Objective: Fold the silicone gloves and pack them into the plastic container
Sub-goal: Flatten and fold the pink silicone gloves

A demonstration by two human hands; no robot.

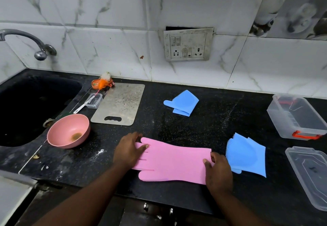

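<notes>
A pink silicone glove [173,162] lies flat on the black counter, fingers pointing left. My left hand [128,149] grips its fingertip end, thumb on top. My right hand [218,171] pinches the cuff end at the right. A folded blue glove [183,103] rests farther back on the counter. Another blue glove [247,155], bristles up, lies just right of my right hand. The clear plastic container [299,118] with red latches stands open at the far right, and its lid [309,174] lies in front of it.
A pink bowl [69,131] sits near the black sink [31,109] at the left. A metal cutting board [118,103], a small clear box [94,100] and an orange item [102,83] lie behind it. A tap [26,40] juts from the tiled wall.
</notes>
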